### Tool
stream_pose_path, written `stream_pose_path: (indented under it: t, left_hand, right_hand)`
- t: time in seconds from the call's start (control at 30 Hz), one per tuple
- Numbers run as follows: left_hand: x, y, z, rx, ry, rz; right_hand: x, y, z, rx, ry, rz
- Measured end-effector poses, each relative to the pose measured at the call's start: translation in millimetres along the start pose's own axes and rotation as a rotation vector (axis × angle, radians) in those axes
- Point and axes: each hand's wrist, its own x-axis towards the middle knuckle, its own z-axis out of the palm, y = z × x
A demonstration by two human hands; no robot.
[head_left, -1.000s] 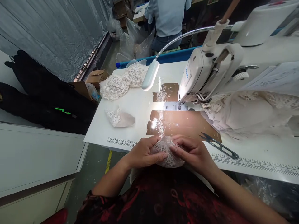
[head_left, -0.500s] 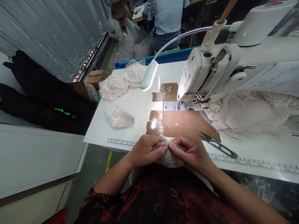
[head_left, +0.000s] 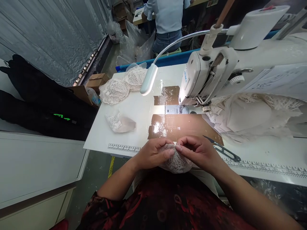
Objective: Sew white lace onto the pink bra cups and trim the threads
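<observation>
Both my hands hold a small cream lace piece [head_left: 176, 163] at the near edge of the white sewing table [head_left: 144, 111]. My left hand [head_left: 153, 154] is closed round its left side, thumb pressed on top. My right hand [head_left: 200, 151] pinches its upper right edge with fingertips curled. The lace bulges below my fingers, over my dark red patterned clothing. Thread snips [head_left: 222, 147] lie on the table just right of my right hand.
A white sewing machine [head_left: 230, 70] with a gooseneck lamp [head_left: 148, 80] stands ahead, with cream lace fabric [head_left: 254, 115] heaped under its arm. Lace cups [head_left: 122, 86] and a padded piece [head_left: 121, 123] lie at left. A person in a light blue top [head_left: 166, 16] works beyond. Black garments [head_left: 40, 99] lie left.
My fingers have shifted on the lace piece, working along its top edge; both hands stay at the table's near edge. The view has tilted slightly.
</observation>
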Motion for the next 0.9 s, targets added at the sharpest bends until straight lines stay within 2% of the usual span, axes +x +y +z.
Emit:
stream_pose_path:
  t: [0.2, 0.33, 0.4, 0.47, 0.53, 0.57, 0.63, 0.67, 0.73, 0.8, 0.9]
  left_hand:
    - [10.7, -5.8, 5.2, -0.114, 0.110, -0.002]
    - [17.0, -14.4, 9.8, -0.462, 0.155, -0.184]
    - [16.7, -13.3, 1.0, -0.584, 0.230, -0.260]
    - [15.9, -5.8, -16.7, -0.543, 0.388, -0.234]
    - [18.3, 5.8, -37.3, -0.314, 0.565, -0.114]
    - [22.3, 11.4, -45.6, -0.125, 0.633, -0.039]
    - [37.9, 17.7, -53.2, 0.345, 0.678, 0.111]
    - [49.3, 17.3, -51.3, 0.595, 0.646, 0.175]
    - [76.1, 9.2, -37.0, 1.022, 0.473, 0.256]
    - [100.8, -4.4, -13.8, 1.317, 0.215, 0.172]
    - [117.8, -19.5, 19.1, 1.377, 0.099, 0.134]
  right_hand:
    - [4.9, 2.3, -0.1, 0.065, 0.000, 0.013]
    - [12.5, 9.1, -4.3, 0.083, -0.020, 0.026]
    - [14.2, 11.6, -12.2, 0.062, -0.020, 0.026]
    - [13.8, 12.8, -23.9, -0.002, 0.035, 0.036]
    - [12.4, 12.4, -37.2, -0.108, 0.120, 0.047]
    - [12.0, 11.6, -43.6, -0.168, 0.157, 0.050]
    - [12.9, 8.9, -54.1, -0.279, 0.186, 0.051]
    - [14.6, 7.3, -58.2, -0.331, 0.182, 0.046]
    - [20.3, 4.1, -64.0, -0.433, 0.158, 0.038]
    - [28.3, 1.9, -67.0, -0.523, 0.130, 0.023]
    - [40.2, 3.4, -66.7, -0.633, 0.105, -0.001]
